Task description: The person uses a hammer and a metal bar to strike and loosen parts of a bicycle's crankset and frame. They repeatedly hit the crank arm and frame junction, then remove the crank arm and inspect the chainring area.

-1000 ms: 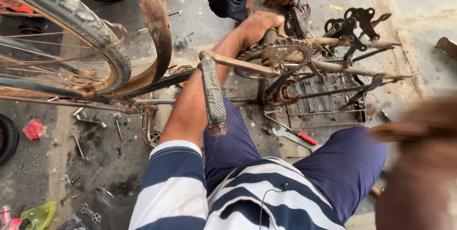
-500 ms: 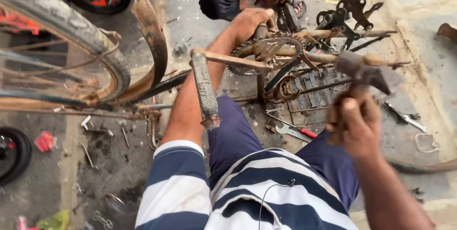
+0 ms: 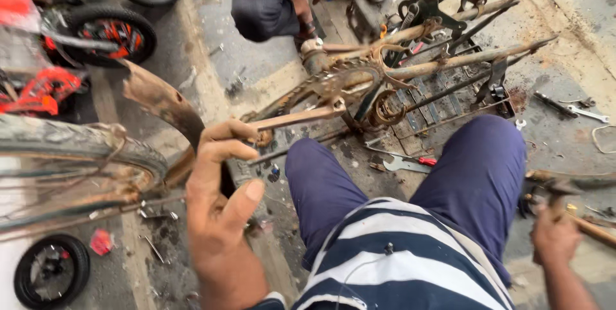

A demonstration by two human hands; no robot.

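left hand [image 3: 221, 181] pulled back off rusty bicycle frame [image 3: 385, 72], fingers loosely curled, empty; right hand [image 3: 555, 236] dropped right of frame, gripping hammer [image 3: 564, 204]; frame still stripped, hammering unfinished.

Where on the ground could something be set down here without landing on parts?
Bare concrete lies upper right, beyond the rusty bicycle frame and above the wrenches. Another strip lies between the small wheel and the crouching person's knee. Around the left hand, bolts crowd it.
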